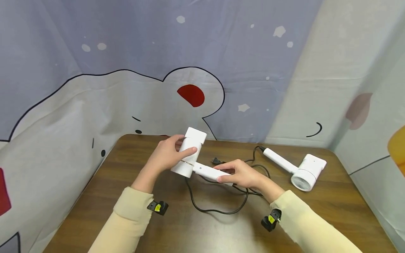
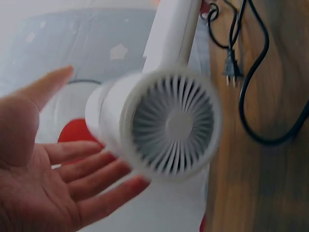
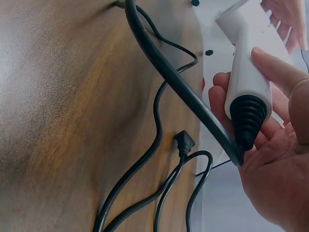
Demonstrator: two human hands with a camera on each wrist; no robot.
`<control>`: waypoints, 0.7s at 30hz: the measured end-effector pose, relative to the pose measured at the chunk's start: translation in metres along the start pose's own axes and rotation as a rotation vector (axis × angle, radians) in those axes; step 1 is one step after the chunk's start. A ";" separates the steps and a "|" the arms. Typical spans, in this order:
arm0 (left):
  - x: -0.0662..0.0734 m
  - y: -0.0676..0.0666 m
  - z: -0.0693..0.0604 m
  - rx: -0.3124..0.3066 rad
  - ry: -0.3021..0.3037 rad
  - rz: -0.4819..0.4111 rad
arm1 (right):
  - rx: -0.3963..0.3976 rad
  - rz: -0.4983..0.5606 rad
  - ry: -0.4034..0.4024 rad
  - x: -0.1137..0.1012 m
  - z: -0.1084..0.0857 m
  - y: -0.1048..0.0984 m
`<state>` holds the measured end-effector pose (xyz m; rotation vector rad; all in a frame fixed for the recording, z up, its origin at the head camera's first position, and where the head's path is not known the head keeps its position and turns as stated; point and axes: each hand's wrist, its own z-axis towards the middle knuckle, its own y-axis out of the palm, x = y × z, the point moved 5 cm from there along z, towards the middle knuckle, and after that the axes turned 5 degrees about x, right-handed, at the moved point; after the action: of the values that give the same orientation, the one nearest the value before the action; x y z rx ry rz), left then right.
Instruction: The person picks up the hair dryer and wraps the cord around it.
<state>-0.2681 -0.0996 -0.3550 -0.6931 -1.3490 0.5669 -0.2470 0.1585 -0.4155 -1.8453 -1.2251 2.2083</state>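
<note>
A white hair dryer (image 1: 190, 149) is held above the table, its round slotted grille facing the camera in the left wrist view. My right hand (image 1: 242, 174) grips its handle (image 3: 251, 79) between thumb and fingers, close to the black ribbed cord sleeve (image 3: 248, 113). Around the dryer's head spreads my left hand (image 1: 166, 153); in the left wrist view that thumb stands apart from the body and the fingers (image 2: 96, 179) extend behind it. Whether those fingertips touch the dryer cannot be made out. From the handle, a black cord (image 1: 218, 212) loops down to the table.
On the right of the wooden table (image 1: 190, 232) lies a second white hair dryer (image 1: 305, 175), its handle pointing to the back left. A black two-pin plug (image 1: 216, 161) and tangled cord lie behind my right hand. Patterned curtain (image 1: 253, 70) hangs along the back and sides.
</note>
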 end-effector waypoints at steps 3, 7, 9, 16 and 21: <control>-0.011 -0.009 0.006 -0.081 -0.015 -0.111 | 0.005 0.011 0.008 0.000 0.000 -0.003; -0.032 -0.015 0.015 -0.215 -0.060 -0.361 | 0.012 0.014 -0.005 -0.003 -0.002 -0.008; -0.044 -0.015 0.019 -0.271 -0.106 -0.500 | 0.009 0.014 -0.014 -0.005 -0.003 -0.010; -0.070 0.000 0.024 -0.401 -0.168 -0.800 | -0.009 0.014 -0.011 -0.010 -0.006 -0.015; -0.073 0.014 0.021 -0.489 -0.194 -0.918 | -0.014 0.003 -0.023 -0.014 -0.007 -0.018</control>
<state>-0.2991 -0.1406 -0.4131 -0.3294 -1.8227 -0.4571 -0.2452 0.1676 -0.3940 -1.8327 -1.2450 2.2352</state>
